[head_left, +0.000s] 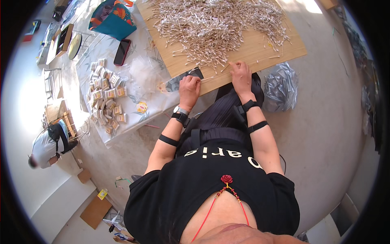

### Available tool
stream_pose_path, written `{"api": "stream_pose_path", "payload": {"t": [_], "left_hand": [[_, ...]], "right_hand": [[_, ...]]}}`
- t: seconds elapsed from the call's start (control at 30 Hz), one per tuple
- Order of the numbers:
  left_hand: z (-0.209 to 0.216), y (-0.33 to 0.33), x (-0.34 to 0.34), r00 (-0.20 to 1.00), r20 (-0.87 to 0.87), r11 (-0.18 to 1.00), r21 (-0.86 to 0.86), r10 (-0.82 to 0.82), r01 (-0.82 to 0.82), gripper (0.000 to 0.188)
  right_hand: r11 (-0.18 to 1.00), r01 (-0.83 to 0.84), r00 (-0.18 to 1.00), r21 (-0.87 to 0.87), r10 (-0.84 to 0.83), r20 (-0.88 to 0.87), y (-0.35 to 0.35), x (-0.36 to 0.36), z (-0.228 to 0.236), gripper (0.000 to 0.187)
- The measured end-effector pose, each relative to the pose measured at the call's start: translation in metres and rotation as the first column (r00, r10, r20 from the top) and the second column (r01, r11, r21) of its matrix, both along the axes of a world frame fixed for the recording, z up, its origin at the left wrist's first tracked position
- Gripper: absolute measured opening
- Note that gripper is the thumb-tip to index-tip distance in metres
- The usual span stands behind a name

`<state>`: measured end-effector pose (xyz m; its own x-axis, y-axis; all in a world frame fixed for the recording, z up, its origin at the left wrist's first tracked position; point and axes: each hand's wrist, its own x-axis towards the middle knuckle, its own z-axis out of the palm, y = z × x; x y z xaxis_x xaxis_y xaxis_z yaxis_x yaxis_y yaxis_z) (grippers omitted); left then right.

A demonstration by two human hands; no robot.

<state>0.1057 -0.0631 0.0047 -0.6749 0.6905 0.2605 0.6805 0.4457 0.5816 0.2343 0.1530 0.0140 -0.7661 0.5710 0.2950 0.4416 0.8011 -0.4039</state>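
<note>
A large heap of wooden-stick cotton swabs (211, 30) covers much of a wooden board (280, 57). At the board's near left corner, my left hand (189, 90) is closed with its fingers curled. One cotton swab (207, 77) sticks out from its thumb side. My right hand (241, 77) rests at the near edge of the board, just below the heap. Its fingers are bent forward, with the index finger and thumb apart, and no swab shows between them. Under my left hand lies a dark flat piece (196, 73), partly covered.
Left of the board, a patterned tablecloth (136, 120) carries several small filled packs (106, 94), clear plastic bags (144, 73) and a phone (122, 52). A teal bag (115, 20) stands behind. A grey plastic bag (281, 87) sits right of my legs. Another person (48, 144) bends at far left.
</note>
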Motion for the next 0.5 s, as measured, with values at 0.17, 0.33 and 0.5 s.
{"api": "stream_pose_path", "payload": {"t": [0.17, 0.33, 0.5], "left_hand": [[0.001, -0.002, 0.001, 1.0, 0.004, 1.0, 0.025, -0.017, 0.016, 0.006], [0.005, -0.006, 0.008, 0.998, 0.014, 0.998, -0.012, -0.069, 0.069, 0.006], [0.005, 0.004, 0.013, 0.996, 0.032, 0.996, -0.034, -0.079, 0.08, 0.007]], "right_hand": [[0.995, -0.065, 0.996, -0.071, 0.069, 0.057, 0.02, -0.009, -0.008, 0.019], [0.985, -0.153, 0.979, -0.079, 0.162, 0.124, 0.01, 0.0, -0.014, 0.011], [0.958, -0.265, 0.96, -0.108, 0.273, 0.068, -0.027, -0.017, -0.015, 0.008]]}}
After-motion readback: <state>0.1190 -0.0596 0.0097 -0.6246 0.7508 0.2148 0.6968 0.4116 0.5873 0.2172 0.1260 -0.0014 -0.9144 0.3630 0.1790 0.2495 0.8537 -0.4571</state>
